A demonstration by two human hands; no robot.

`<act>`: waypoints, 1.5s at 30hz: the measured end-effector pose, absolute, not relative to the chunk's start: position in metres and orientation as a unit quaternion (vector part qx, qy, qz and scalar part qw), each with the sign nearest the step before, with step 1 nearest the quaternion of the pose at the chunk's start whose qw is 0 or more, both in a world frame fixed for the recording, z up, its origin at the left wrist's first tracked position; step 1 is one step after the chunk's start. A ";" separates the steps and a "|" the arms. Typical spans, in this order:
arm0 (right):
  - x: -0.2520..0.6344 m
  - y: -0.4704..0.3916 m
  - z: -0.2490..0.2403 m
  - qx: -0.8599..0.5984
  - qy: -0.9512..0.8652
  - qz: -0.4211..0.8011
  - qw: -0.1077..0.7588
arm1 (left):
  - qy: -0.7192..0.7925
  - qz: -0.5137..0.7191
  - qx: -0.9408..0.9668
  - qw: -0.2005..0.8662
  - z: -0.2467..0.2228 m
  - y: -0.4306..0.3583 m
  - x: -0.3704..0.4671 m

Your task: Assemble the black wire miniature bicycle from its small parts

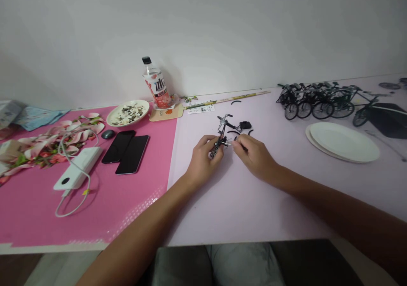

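My left hand (204, 158) is closed round the lower part of a small black bicycle frame (224, 130), whose silver handlebar points up. Just right of it, the fingers of my right hand (252, 154) pinch a thin metallic rod (226, 143) that reaches to the frame. Behind my right hand lie a small black part (245, 125) and several curved black strips (235, 102). My fingers hide the bottom of the frame and the rod's right end.
Several model bicycles (322, 104) stand at the back right, behind stacked white plates (345, 143). To the left are a bottle (158, 87), a dish of small pieces (129, 113), two phones (132, 154), a white power bank (79, 168) with a cable, and artificial flowers (73, 138).
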State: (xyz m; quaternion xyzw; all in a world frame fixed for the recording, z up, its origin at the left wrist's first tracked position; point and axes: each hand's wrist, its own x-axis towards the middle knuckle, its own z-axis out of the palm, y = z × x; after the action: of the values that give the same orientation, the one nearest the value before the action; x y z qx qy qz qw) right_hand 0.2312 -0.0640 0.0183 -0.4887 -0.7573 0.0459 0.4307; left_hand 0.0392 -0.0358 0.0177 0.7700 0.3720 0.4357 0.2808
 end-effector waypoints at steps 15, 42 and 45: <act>0.231 -0.065 0.018 -0.475 -0.762 0.097 0.429 | 0.376 0.440 0.760 0.296 0.020 -0.036 0.039; 0.328 0.003 0.008 -0.677 -0.677 -0.124 0.261 | 0.413 0.500 0.442 0.620 0.019 0.007 0.015; 0.332 0.002 0.006 -0.717 -0.654 -0.148 0.193 | 0.403 0.503 0.408 0.646 0.019 0.008 0.013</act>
State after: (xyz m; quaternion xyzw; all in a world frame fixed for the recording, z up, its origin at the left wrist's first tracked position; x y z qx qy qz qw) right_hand 0.3323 0.0023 0.0058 -0.7166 -0.6537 -0.1484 0.1927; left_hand 0.0131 0.0078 0.0186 0.4082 0.4028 0.5034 0.6463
